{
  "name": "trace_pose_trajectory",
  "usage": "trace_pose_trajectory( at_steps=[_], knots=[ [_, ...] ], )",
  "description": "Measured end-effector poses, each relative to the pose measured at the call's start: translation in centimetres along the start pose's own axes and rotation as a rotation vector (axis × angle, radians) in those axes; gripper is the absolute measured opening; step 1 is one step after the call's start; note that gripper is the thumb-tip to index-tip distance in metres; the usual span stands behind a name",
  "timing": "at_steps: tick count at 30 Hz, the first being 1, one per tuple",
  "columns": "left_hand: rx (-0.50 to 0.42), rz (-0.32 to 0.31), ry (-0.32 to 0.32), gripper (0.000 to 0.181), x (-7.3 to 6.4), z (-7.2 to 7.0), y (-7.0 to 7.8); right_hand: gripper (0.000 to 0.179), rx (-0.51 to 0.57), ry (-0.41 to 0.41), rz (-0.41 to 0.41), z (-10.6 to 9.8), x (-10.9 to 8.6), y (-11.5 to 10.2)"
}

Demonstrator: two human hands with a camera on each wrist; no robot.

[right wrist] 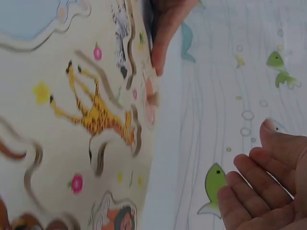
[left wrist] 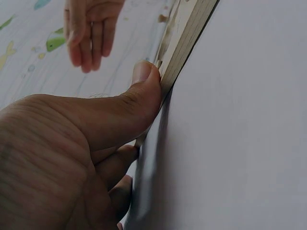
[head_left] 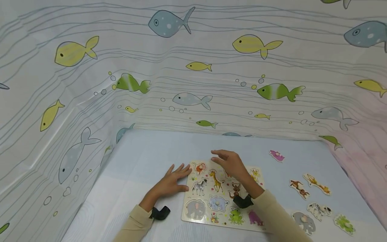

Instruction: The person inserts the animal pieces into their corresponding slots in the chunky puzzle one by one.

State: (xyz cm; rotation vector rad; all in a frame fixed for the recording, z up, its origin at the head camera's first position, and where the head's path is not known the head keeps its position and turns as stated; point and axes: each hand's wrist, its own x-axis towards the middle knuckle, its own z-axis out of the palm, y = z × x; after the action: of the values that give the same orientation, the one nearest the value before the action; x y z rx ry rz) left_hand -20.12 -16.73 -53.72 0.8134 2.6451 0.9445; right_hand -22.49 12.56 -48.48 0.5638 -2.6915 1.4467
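Observation:
A wooden animal puzzle board (head_left: 208, 192) lies flat on the table. My left hand (head_left: 171, 182) rests at its left edge, fingers spread, with the thumb (left wrist: 141, 79) against the board's side in the left wrist view. Above the board's far edge hovers my right hand (head_left: 231, 163), its fingers fairly straight and nothing in them. A blue rhino piece (head_left: 218, 203) with a knob and an orange monkey piece (head_left: 199, 168) sit in their recesses. The printed giraffe (right wrist: 100, 117) shows in its hollow in the right wrist view. My right forearm hides part of the board's right side.
Right of the board lie loose pieces: a purple hippo (head_left: 276, 155), a brown animal (head_left: 299, 189), a giraffe (head_left: 317, 184), a zebra (head_left: 318, 210), an elephant (head_left: 303, 222) and a frog (head_left: 344, 224). Fish-patterned sheeting (head_left: 223, 111) rises behind the table.

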Motion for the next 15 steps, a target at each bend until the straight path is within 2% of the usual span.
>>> trace_pose_trajectory(
  at_steps=[15],
  knots=[
    [-0.012,0.006,0.013,0.077,0.0,0.1,0.0,0.044,-0.131,0.064,0.107,-8.0,-2.0,4.5]
  ],
)
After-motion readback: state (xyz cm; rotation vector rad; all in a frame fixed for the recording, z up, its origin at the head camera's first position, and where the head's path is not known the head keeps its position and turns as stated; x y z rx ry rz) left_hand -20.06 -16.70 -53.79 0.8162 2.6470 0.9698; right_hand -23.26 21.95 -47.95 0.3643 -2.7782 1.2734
